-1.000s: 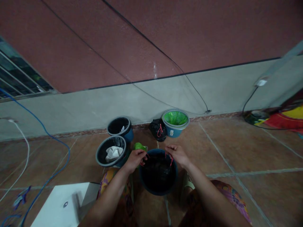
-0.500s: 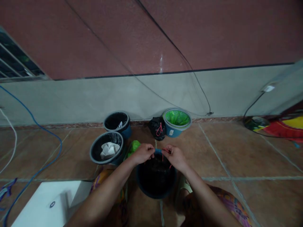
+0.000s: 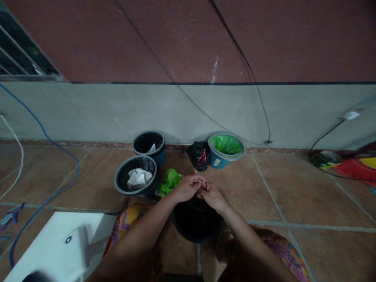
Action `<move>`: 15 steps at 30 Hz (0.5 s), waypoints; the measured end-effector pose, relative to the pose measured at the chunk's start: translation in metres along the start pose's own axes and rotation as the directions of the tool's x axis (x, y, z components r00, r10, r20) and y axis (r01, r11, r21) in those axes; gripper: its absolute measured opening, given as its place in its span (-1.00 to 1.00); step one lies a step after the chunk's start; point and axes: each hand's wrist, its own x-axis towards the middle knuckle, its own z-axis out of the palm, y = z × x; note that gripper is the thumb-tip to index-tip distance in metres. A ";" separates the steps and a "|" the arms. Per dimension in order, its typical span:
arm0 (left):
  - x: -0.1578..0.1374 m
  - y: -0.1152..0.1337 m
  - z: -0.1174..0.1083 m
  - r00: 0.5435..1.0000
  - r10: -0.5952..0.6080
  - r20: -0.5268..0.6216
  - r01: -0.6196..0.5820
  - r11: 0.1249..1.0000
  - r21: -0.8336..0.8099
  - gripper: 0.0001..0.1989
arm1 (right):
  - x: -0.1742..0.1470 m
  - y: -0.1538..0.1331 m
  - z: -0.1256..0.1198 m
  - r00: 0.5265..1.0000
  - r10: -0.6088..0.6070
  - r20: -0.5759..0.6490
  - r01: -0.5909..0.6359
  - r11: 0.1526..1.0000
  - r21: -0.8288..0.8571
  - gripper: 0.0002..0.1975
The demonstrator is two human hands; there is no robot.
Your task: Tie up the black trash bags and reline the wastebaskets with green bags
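Over the far rim of a dark bucket (image 3: 195, 225), which stands on the floor between my legs, my hands meet. Its inside looks black; whether a bag lines it I cannot tell for sure. My left hand (image 3: 189, 188) has its fingers bent and pinched on a thin pink string (image 3: 204, 182). My right hand (image 3: 214, 197) pinches the same string from the other side, fingertips touching those of the left. Most of the string is hidden by my fingers. Just beyond sits a black plastic bag (image 3: 197, 156) closed with a pink string.
Left of my hands stand two black-lined buckets (image 3: 120, 184) (image 3: 160, 154) with white waste inside. Between them and my left hand lies a bright green plastic bundle (image 3: 170, 181). A green-lined blue bucket (image 3: 219, 162) stands by the wall. A white box (image 3: 44, 246) and a blue cable (image 3: 76, 168) lie left.
My hands have come together over the bucket's far rim, where they were apart before with string in the fingers. The view has shifted slightly, showing more of the green bundle.
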 end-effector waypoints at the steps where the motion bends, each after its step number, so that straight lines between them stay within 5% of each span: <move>1: 0.000 -0.001 -0.001 1.000 -0.003 -0.030 0.003 1.000 0.021 -0.83 | 0.001 0.000 0.000 1.000 0.018 -0.011 -0.018 1.000 0.021 -0.83; 6: -0.003 -0.005 -0.017 0.970 0.009 -0.242 0.060 0.959 0.278 -0.67 | -0.001 -0.010 -0.004 0.996 0.087 -0.038 -0.088 0.995 -0.044 -0.61; 9: -0.004 -0.017 -0.021 0.995 -0.022 -0.102 0.067 0.884 0.463 -0.54 | -0.003 -0.019 -0.011 0.997 0.078 -0.010 -0.078 0.997 -0.010 -0.53; 12: -0.006 -0.039 -0.013 0.989 -0.099 0.112 0.015 0.810 0.587 -0.68 | -0.006 -0.025 -0.015 0.997 0.077 0.025 -0.078 0.994 0.071 -0.50; 15: -0.008 -0.063 0.002 0.979 -0.181 0.098 0.069 0.738 0.671 -0.74 | -0.008 -0.032 -0.015 0.996 0.078 0.034 -0.082 0.986 0.148 -0.49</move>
